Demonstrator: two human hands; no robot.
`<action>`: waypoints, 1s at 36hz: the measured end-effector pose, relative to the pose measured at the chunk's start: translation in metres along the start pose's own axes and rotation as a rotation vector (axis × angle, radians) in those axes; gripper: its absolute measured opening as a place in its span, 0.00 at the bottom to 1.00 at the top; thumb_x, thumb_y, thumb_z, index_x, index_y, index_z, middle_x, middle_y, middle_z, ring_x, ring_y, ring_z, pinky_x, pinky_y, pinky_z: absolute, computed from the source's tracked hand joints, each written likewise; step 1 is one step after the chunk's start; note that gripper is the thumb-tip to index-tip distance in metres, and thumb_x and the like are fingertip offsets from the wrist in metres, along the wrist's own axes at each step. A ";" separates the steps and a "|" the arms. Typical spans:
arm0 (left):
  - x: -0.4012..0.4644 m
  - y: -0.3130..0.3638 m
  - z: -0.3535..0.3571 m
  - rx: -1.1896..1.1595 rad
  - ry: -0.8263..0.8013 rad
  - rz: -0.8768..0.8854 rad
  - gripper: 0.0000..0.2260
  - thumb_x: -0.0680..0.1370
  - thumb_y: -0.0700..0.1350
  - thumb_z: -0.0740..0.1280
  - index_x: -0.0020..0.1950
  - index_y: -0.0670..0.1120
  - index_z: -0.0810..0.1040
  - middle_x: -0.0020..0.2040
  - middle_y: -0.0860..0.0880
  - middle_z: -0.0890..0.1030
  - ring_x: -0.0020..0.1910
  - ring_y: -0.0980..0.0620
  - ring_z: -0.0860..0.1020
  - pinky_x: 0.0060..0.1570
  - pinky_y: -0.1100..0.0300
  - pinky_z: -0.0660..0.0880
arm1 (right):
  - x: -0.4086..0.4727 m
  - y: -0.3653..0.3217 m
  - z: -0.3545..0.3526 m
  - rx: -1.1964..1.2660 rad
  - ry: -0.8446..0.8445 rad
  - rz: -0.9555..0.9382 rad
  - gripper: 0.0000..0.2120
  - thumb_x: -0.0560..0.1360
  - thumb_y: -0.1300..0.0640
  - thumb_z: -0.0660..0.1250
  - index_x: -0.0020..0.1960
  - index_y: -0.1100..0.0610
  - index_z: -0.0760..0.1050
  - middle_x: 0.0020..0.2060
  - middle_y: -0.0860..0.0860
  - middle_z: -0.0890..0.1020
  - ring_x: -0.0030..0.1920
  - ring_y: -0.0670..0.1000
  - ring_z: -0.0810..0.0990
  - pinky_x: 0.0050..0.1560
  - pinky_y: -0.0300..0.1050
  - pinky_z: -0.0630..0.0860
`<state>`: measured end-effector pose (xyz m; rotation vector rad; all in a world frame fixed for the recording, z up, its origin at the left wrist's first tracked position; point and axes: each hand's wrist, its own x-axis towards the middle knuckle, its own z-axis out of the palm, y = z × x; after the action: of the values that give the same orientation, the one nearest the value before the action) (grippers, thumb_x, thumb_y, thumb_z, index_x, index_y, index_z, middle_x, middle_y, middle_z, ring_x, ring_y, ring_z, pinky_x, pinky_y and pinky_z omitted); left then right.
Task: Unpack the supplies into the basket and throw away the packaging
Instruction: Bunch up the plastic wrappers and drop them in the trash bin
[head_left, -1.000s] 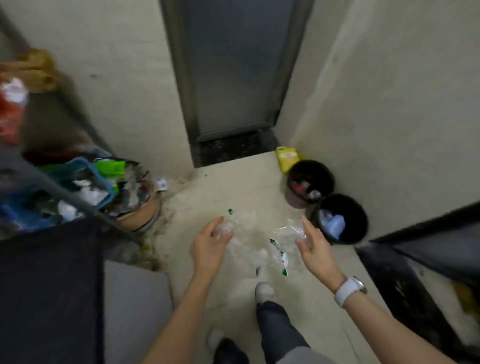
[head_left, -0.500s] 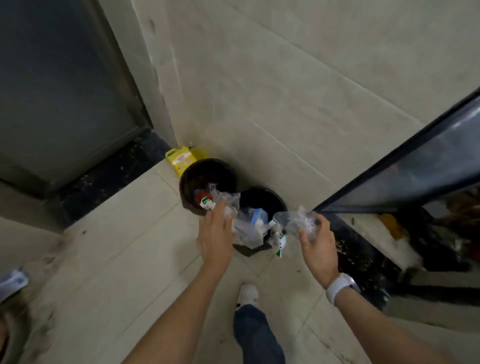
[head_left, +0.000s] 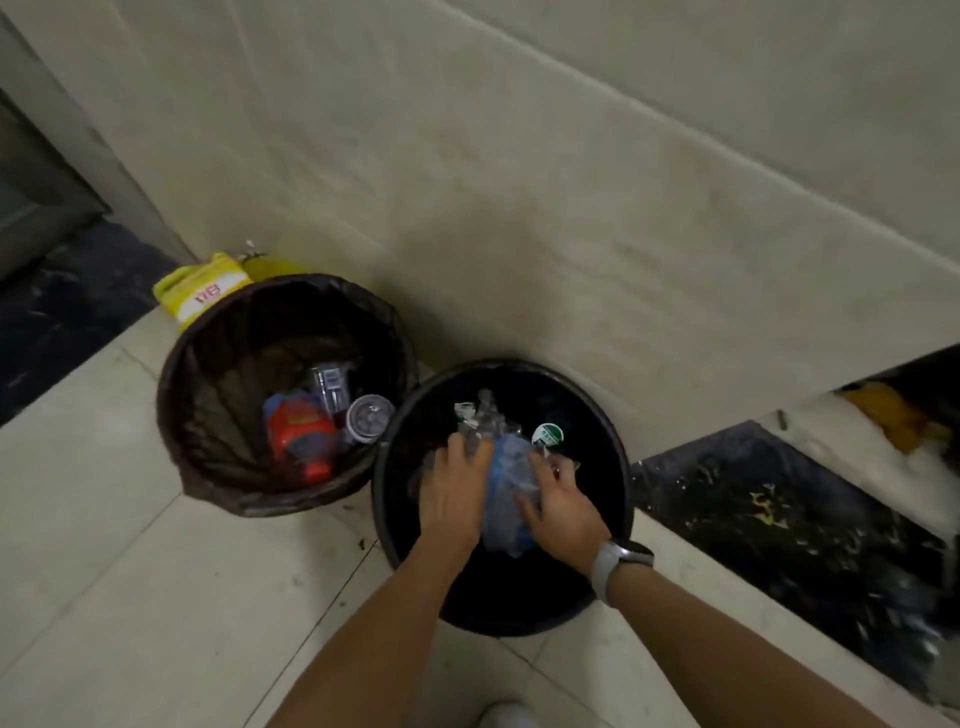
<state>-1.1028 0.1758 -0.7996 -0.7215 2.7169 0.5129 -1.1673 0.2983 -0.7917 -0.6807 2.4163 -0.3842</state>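
Your left hand (head_left: 453, 488) and right hand (head_left: 558, 506) both clamp the clear plastic packaging (head_left: 501, 467) inside the black bin (head_left: 387, 467).

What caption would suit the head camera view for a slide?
Both hands, left hand and right hand, push clear plastic packaging into the right-hand black bin beside a second lined bin.

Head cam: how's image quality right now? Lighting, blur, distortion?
Head view: dim indoor light, no glare; the right bin interior is near black, so the clear plastic packaging between the left hand and right hand reads poorly. Motion blur smears the lower right edge. Wide-angle distortion bends the wall seams. The left bin contents show reasonably clearly.
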 end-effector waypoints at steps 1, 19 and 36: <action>0.010 -0.004 0.016 0.056 -0.078 0.031 0.20 0.79 0.43 0.58 0.70 0.48 0.59 0.65 0.41 0.66 0.62 0.41 0.69 0.56 0.49 0.71 | 0.014 0.008 0.013 -0.038 -0.070 -0.022 0.30 0.79 0.52 0.56 0.75 0.56 0.47 0.72 0.60 0.57 0.59 0.63 0.74 0.53 0.50 0.75; -0.052 -0.014 -0.141 -0.292 -0.181 -0.019 0.18 0.76 0.44 0.61 0.66 0.45 0.71 0.67 0.42 0.71 0.64 0.42 0.71 0.61 0.49 0.71 | -0.061 -0.070 -0.102 0.125 -0.143 0.003 0.20 0.79 0.57 0.57 0.69 0.65 0.65 0.64 0.63 0.73 0.64 0.61 0.71 0.64 0.47 0.67; -0.348 -0.004 -0.488 -0.515 0.685 -0.582 0.14 0.78 0.44 0.63 0.62 0.44 0.75 0.60 0.45 0.78 0.59 0.47 0.76 0.59 0.58 0.69 | -0.279 -0.362 -0.351 0.297 -0.145 -0.551 0.12 0.78 0.60 0.59 0.59 0.60 0.76 0.56 0.57 0.80 0.58 0.55 0.77 0.60 0.44 0.68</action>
<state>-0.8965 0.1209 -0.2391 -2.0650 2.7105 0.9564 -1.0516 0.1912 -0.2371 -1.1840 1.9497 -0.8615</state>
